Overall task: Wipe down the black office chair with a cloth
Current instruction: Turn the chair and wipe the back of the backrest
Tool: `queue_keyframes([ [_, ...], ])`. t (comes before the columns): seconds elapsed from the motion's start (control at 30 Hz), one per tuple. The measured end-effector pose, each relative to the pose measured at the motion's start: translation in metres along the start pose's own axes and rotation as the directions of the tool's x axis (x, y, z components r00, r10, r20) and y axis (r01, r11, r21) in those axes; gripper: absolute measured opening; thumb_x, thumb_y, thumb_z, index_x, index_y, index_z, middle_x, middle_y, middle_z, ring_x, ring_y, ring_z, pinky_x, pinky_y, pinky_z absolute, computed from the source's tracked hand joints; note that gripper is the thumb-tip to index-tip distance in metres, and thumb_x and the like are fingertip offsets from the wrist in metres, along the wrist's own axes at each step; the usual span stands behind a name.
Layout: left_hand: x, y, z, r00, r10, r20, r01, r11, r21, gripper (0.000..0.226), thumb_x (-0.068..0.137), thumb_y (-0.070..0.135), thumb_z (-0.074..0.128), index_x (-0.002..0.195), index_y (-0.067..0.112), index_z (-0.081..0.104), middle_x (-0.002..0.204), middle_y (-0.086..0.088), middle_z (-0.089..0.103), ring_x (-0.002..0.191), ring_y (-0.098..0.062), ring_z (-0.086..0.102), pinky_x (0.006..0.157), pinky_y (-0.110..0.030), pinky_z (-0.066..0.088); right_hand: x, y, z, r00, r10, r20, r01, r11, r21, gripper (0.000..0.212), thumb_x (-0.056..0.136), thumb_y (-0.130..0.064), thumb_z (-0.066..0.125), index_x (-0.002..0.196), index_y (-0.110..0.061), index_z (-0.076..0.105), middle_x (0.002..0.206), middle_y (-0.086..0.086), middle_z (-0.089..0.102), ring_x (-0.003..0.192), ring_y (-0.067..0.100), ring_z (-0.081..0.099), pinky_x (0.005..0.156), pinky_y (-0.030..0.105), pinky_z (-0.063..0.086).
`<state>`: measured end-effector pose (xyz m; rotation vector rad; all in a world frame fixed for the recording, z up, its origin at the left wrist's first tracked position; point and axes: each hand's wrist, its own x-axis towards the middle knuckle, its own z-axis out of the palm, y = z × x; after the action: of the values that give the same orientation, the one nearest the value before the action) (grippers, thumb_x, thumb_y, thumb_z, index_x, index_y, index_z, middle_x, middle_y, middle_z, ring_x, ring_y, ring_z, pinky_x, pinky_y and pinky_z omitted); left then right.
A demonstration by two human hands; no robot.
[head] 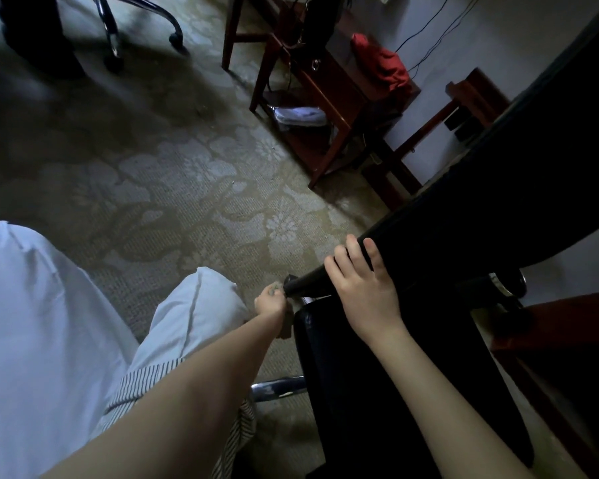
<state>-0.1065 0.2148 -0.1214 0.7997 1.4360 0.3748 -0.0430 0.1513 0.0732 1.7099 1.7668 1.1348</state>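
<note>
Nearest, the black padded office chair (377, 392) stands at the right. The right hand (363, 288) lies with fairly straight fingers across its black tubular armrest (312, 280) (thumb hidden). The left hand (270, 304) pinches a small greyish cloth (274, 289) against the armrest's tip. Beyond are floral beige carpet (187, 184) and a reddish wooden table (325, 88).

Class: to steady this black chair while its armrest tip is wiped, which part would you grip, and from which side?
Grip the armrest mid-length from above, where the right hand rests. It is a narrow, rounded bar that fingers can probably wrap, and this leaves its tip free for the left hand and cloth.
</note>
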Motion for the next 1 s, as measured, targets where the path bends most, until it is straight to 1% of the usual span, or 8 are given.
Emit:
queue_keyframes([
  [0.2,0.001,-0.005,0.007,0.996,0.012,0.088,-0.005,0.996,-0.087,0.027,0.088,0.015,0.040,0.099,0.007,0.064,0.105,-0.022,0.065,0.099,-0.038,0.061,0.088,-0.041,0.049,0.000,-0.001,0.000,1.000,0.001,0.015,-0.002,1.000,0.024,0.036,0.082,-0.013,0.036,0.093,-0.016,0.070,0.102,0.004,0.067,0.118,0.025,0.038,0.116,0.039,-0.002],
  [0.37,-0.033,0.019,-0.002,0.966,0.247,0.076,-0.245,0.969,-0.037,0.027,0.088,0.016,0.045,0.102,0.016,0.068,0.105,-0.012,0.065,0.099,-0.027,0.061,0.093,-0.036,0.047,0.001,-0.001,-0.001,0.999,0.012,0.030,-0.013,0.999,0.045,0.036,0.082,-0.015,0.036,0.093,-0.015,0.070,0.102,0.005,0.066,0.119,0.025,0.038,0.116,0.038,-0.002],
  [0.5,-0.082,0.050,-0.017,0.756,0.644,0.117,-0.640,0.765,-0.076,0.025,0.090,0.014,0.052,0.111,0.009,0.066,0.105,0.000,0.056,0.096,-0.007,0.055,0.090,-0.011,0.039,0.001,-0.002,-0.002,0.999,0.020,0.035,-0.023,0.998,0.064,0.035,0.083,-0.016,0.036,0.093,-0.015,0.070,0.102,0.005,0.066,0.119,0.025,0.038,0.115,0.038,0.000],
  [0.57,-0.094,0.062,-0.023,0.645,0.751,0.141,-0.743,0.660,-0.117,0.027,0.089,0.015,0.052,0.112,0.009,0.066,0.103,0.003,0.056,0.096,-0.005,0.055,0.089,-0.010,0.039,0.002,-0.002,-0.002,0.999,0.026,0.023,-0.028,0.997,0.078,0.035,0.084,-0.017,0.036,0.094,-0.014,0.070,0.101,0.005,0.066,0.119,0.025,0.039,0.115,0.038,0.002],
  [0.6,-0.093,0.063,-0.022,0.638,0.757,0.142,-0.749,0.653,-0.112,0.029,0.089,0.016,0.051,0.112,0.008,0.065,0.104,0.002,0.057,0.098,-0.006,0.055,0.089,-0.010,0.039,0.002,-0.002,-0.002,0.999,0.026,0.019,-0.028,0.996,0.084,0.035,0.085,-0.018,0.037,0.094,-0.014,0.070,0.101,0.006,0.066,0.118,0.025,0.039,0.115,0.038,0.002],
  [0.7,-0.075,0.051,-0.014,0.792,0.609,0.027,-0.608,0.793,-0.047,0.025,0.093,0.010,0.052,0.115,0.006,0.063,0.111,-0.008,0.058,0.101,-0.012,0.054,0.083,-0.003,0.033,0.002,-0.002,-0.003,1.000,0.014,0.014,-0.015,0.996,0.084,0.035,0.085,-0.016,0.036,0.093,-0.014,0.069,0.102,0.006,0.067,0.119,0.026,0.038,0.114,0.038,0.003],
  [0.8,-0.052,0.034,-0.005,0.945,0.322,-0.051,-0.322,0.947,0.007,0.026,0.094,0.015,0.048,0.116,0.009,0.063,0.116,-0.017,0.056,0.105,-0.027,0.055,0.083,-0.019,0.034,0.002,0.000,-0.005,1.000,0.005,0.018,-0.006,0.998,0.060,0.036,0.084,-0.014,0.035,0.095,-0.014,0.070,0.103,0.006,0.067,0.120,0.025,0.038,0.115,0.038,0.001],
  [1.0,-0.008,0.008,0.010,0.994,-0.046,-0.103,0.029,0.987,-0.160,0.027,0.094,0.019,0.042,0.110,0.013,0.064,0.109,-0.010,0.062,0.103,-0.031,0.057,0.091,-0.032,0.044,0.000,0.001,-0.003,0.999,-0.015,0.028,0.014,0.998,0.055,0.037,0.084,-0.014,0.036,0.099,-0.014,0.069,0.107,0.005,0.066,0.121,0.025,0.038,0.115,0.038,-0.001],
])
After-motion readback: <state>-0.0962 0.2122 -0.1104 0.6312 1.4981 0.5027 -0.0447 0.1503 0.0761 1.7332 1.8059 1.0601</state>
